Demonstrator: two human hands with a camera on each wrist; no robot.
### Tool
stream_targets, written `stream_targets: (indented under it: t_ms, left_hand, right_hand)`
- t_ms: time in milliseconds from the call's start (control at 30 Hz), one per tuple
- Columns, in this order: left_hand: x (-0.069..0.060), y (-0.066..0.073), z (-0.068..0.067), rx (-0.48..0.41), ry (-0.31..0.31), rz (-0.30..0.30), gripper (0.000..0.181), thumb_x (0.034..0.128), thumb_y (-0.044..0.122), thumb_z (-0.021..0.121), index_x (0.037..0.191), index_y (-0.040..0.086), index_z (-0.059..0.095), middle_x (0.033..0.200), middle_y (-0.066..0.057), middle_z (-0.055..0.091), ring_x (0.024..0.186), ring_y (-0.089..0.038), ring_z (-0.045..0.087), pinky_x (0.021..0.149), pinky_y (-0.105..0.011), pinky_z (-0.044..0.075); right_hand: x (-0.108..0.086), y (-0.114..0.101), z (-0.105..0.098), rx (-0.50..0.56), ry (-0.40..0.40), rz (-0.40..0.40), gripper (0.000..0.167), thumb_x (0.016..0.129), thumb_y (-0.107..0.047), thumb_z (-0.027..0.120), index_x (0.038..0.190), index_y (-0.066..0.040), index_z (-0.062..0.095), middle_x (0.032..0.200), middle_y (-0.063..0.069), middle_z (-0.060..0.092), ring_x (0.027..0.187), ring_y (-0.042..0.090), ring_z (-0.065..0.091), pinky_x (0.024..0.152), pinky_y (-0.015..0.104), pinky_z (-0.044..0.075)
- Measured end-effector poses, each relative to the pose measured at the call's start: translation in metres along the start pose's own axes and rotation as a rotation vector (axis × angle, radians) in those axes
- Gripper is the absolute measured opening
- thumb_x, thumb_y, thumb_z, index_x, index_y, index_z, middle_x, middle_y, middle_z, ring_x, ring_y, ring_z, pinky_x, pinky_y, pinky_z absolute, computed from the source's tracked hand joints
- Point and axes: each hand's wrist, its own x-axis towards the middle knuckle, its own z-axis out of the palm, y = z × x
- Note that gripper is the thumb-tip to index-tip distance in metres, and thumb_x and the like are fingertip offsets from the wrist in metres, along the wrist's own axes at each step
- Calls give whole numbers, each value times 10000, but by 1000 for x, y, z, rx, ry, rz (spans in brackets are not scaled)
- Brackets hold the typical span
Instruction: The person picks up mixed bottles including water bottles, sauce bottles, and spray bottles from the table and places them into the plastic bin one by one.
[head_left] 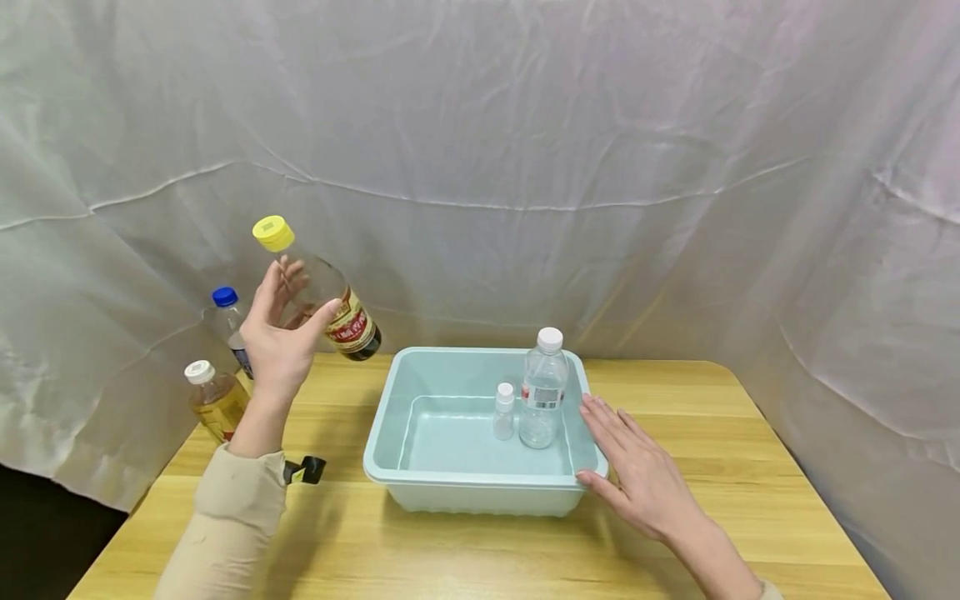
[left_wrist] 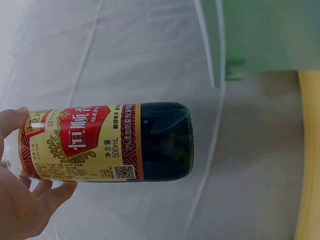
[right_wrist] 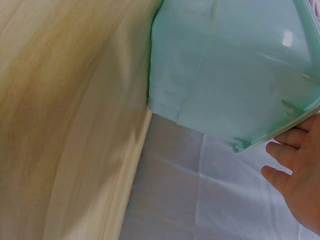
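My left hand (head_left: 281, 337) grips a glass vinegar bottle (head_left: 351, 327) with a yellow cap, held tilted in the air left of the basin. In the left wrist view the bottle's red and cream label (left_wrist: 80, 142) shows, with dark liquid at its base. The light-green plastic basin (head_left: 480, 479) sits on the table. Inside it, toward the right, stand a clear plastic bottle (head_left: 542, 400) with a white cap and a small white-capped bottle (head_left: 504, 414). My right hand (head_left: 637, 471) touches the basin's right rim, its fingers fairly straight.
At the table's left edge stand a bottle of yellow liquid (head_left: 219, 406) with a white cap and a blue-capped bottle (head_left: 231, 321), partly behind my left hand. The wooden table (head_left: 675, 400) is bounded by grey curtains (head_left: 480, 167) at the back and sides.
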Motion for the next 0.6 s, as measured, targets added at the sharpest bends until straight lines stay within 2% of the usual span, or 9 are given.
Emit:
stream_targets:
  t_ms: [333,500,600]
  left_hand:
    - [-2,22,8,-107,-80,24,763,820,-166,785,1503,83,554,1413,-128,633,1257,-233,617,976,-237,556]
    - [-5,27,14,-129,-136,15,789,817,-186,775,1516,94,541,1423,-112,628,1266,-218,613,985,-241,553]
    - [-6,28,19,-144,-191,11,798,817,-202,763,1522,95,533,1426,-104,624,1273,-210,609,980,-240,555]
  right_hand:
    - [0,0,1,-1,-2,3,747,1002,-484,616,1547,1,458,1618,145,433,1479,321,423,1288,307,153]
    - [0,1,3,-4,19,-8,733,1038,-518,551,1539,9,466,1607,150,446,1469,322,437,1285,299,158]
    - [0,1,3,-2,31,-14,728,1053,-532,518,1533,14,473,1599,155,456,1461,326,447,1283,299,167]
